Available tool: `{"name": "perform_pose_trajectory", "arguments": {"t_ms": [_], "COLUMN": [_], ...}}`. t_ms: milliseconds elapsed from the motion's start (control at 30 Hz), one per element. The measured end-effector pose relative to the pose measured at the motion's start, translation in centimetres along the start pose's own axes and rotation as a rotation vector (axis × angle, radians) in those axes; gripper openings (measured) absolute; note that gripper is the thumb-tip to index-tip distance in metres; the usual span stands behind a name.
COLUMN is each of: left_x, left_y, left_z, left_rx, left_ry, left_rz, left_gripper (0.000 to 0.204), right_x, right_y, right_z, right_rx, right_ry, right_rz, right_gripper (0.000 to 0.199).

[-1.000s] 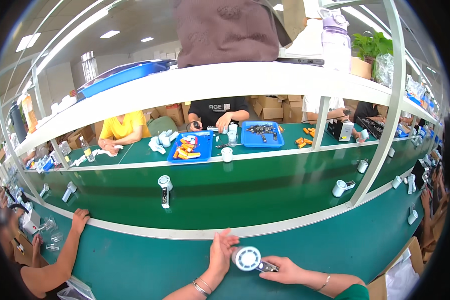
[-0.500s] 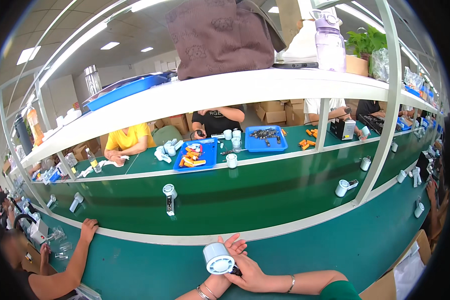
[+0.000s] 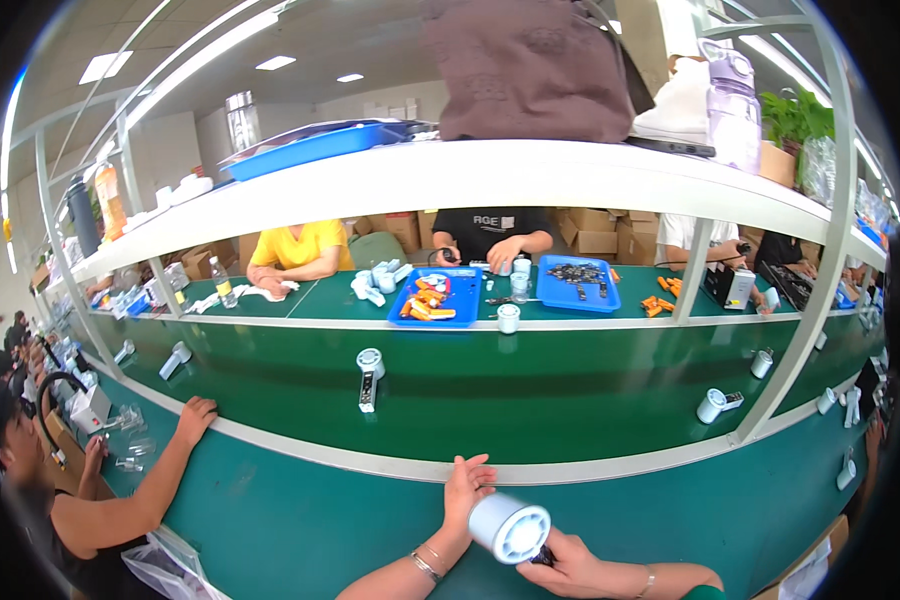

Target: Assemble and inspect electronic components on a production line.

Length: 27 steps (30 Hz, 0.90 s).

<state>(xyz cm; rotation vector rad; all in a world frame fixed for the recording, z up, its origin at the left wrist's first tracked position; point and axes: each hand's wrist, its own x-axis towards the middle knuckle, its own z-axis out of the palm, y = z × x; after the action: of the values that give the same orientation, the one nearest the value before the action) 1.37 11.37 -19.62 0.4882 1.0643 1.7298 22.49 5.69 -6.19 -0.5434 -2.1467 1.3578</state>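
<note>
My right hand is closed around the dark lower part of a light-blue handheld fan. Its round, vented head is tilted toward me, and the fan hides part of my fingers. Just left of and behind the fan head, my left hand has its fingers stretched out and apart, with nothing in it. Whether its palm touches the fan head, I cannot tell. Both hands are over the near green worktop.
Beyond a metal rail lies a green conveyor with several fans on it, one a fan with bare circuit board. Farther back are blue trays. A co-worker's arm rests at left. A white shelf spans overhead.
My right hand has drawn the fan rightward, away from my left hand, which stays behind with fingers extended. The whole view has swung left. The person opposite has lowered a hand.
</note>
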Motion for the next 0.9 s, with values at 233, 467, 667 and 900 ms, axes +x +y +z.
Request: {"name": "perform_pose_trajectory", "arguments": {"t_ms": [233,467,667,900], "left_x": [-0.8,0.3,0.1,0.8], "left_y": [0.1,-1.3,-1.5,-2.6], "left_z": [-0.7,-0.3,-0.2,-1.5], "left_rx": [0.116,0.143,0.157,0.126], "left_ry": [0.009,-0.075,-0.071,-0.106], "left_rz": [0.146,0.064,0.117,0.146], "left_gripper": [0.051,0.052,0.052,0.052], "right_x": [-2.1,-1.3,1.6,3.2], "right_y": [9.3,-4.3,-1.8,-5.7], "right_z": [-0.9,-3.7,-1.6,0.2], "right_rx": [-0.313,0.203,-0.073,0.500], "right_ry": [-0.423,0.055,0.000,-0.151], "right_rz": [0.112,-0.118,-0.203,-0.163], "right_gripper": [0.035,0.029,0.010,0.032]}}
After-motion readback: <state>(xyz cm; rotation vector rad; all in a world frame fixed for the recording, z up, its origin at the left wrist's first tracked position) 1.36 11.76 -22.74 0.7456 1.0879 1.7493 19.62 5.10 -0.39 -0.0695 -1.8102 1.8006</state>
